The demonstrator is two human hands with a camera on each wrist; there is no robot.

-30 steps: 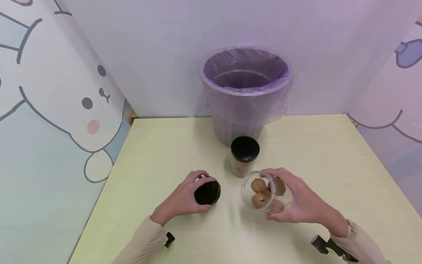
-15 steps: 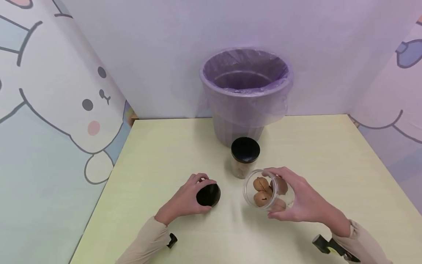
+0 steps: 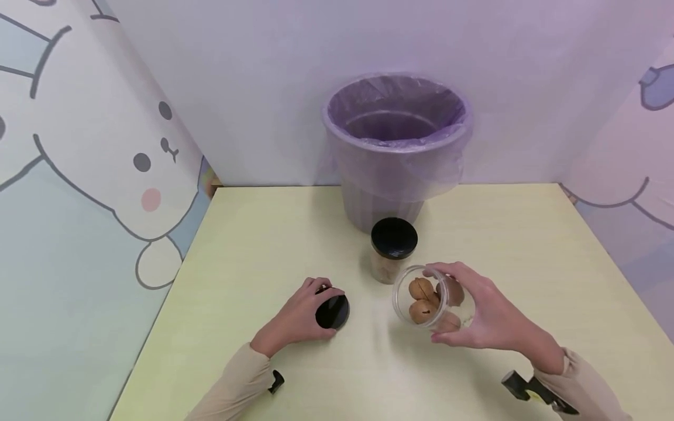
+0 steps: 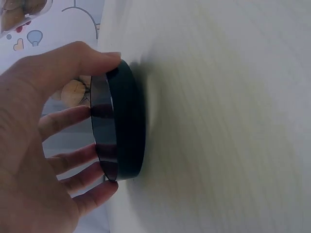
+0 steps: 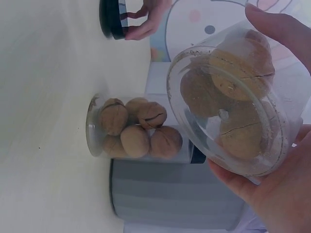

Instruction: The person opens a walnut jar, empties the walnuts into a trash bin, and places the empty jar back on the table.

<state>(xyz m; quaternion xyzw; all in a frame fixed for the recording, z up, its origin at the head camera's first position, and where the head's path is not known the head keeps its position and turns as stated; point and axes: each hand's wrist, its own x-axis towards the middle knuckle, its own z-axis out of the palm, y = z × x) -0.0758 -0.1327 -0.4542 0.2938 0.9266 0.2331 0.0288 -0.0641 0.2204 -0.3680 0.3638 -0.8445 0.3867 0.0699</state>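
Observation:
My left hand grips a round black lid by its rim, thumb on one side and fingers on the other. The left wrist view shows the lid at the table surface; whether it fully touches is unclear. My right hand holds a clear open jar around its side, tilted with its mouth toward the left. Several walnuts lie inside it. From the right wrist, the base of the held jar appears raised off the table.
A second clear jar with a black lid stands upright beyond the hands, full of walnuts. Behind it stands a lined purple-tinted bin. The pale table meets a wall at the back and printed panels at the sides.
The lid in my left hand has come down and levelled out toward the table. My right hand has lifted the tilted jar slightly and shifted a little to the right.

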